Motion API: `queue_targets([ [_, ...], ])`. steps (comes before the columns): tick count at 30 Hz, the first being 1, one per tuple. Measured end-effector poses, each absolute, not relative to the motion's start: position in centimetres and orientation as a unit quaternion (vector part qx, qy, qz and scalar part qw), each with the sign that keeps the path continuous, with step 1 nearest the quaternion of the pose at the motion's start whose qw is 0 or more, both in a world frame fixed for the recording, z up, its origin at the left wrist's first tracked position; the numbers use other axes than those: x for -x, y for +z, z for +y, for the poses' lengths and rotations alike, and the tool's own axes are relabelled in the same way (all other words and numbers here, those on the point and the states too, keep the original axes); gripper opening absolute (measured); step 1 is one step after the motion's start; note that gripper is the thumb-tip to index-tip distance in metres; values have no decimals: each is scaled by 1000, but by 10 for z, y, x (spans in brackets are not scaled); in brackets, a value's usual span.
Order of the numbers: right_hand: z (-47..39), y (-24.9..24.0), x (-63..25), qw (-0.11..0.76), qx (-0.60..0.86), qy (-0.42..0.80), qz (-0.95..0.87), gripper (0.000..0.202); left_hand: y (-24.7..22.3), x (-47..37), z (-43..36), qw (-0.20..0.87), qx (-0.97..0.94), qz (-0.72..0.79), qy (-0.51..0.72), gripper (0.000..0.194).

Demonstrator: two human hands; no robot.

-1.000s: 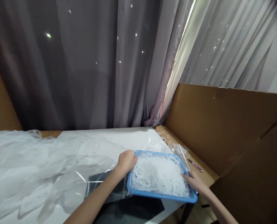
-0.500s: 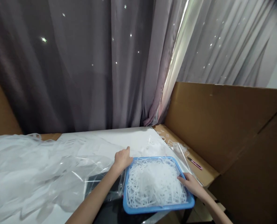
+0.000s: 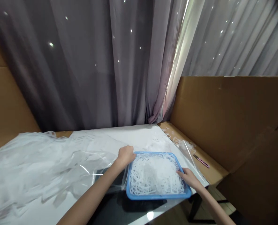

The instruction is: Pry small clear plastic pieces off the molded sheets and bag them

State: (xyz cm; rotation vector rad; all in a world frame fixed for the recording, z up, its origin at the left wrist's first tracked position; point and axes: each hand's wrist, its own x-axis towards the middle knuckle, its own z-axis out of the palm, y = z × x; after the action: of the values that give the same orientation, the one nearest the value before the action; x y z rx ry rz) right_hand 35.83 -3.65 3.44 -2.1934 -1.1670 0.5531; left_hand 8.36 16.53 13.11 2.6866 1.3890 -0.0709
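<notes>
A blue plastic basket sits at the near side of the table, heaped with thin white translucent strips. My left hand is closed at its far left corner, with the fingertips hidden behind the rim. On the right side, my right hand grips the rim, its thumb or a fingertip over the inner edge. Clear plastic film lies left of the basket, beside my left forearm. Under the basket's near edge shows a dark flat surface.
A large pile of white translucent pieces covers the table's left. Pink-handled snips and loose white scraps lie on cardboard at right. Cardboard walls flank the white table; a grey curtain hangs behind.
The basket has shifted slightly away from me, exposing more of the dark surface and table edge in front. My left hand's raised finger has folded down. The camera view has turned slightly.
</notes>
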Motion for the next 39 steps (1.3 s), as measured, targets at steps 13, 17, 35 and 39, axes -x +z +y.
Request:
queue_targets([
  [13,-45,88,-278,306,723,48,-617,50,146,-41,127,79,-903,416,-68,29],
  [17,-23,91,-239,247,716,148,-636,65,147,-32,137,127,-916,376,-59,22],
  [35,81,82,-189,394,600,266,-644,14,140,-15,159,368,-880,292,-67,18],
  [39,101,71,-186,417,571,318,-632,12,147,-15,156,375,-883,274,-64,18],
])
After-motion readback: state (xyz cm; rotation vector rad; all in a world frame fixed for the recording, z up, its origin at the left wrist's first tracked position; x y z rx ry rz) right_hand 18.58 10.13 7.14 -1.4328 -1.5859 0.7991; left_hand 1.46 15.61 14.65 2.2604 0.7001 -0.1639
